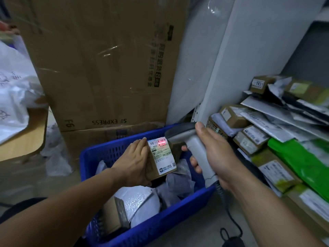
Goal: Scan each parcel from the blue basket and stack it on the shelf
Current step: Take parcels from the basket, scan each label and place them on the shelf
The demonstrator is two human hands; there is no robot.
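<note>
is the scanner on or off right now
On: the barcode scanner in the right hand throws a red glow on the label of the cardboard parcel held by the left hand.

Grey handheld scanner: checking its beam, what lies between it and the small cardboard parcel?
Nothing: in the head view the gap from grey handheld scanner to small cardboard parcel is bare.

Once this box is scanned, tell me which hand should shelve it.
Left, probably: the left hand grips the box, while the right hand is wrapped round the scanner. The shelf lies to the right, so expect a reach across.
</note>
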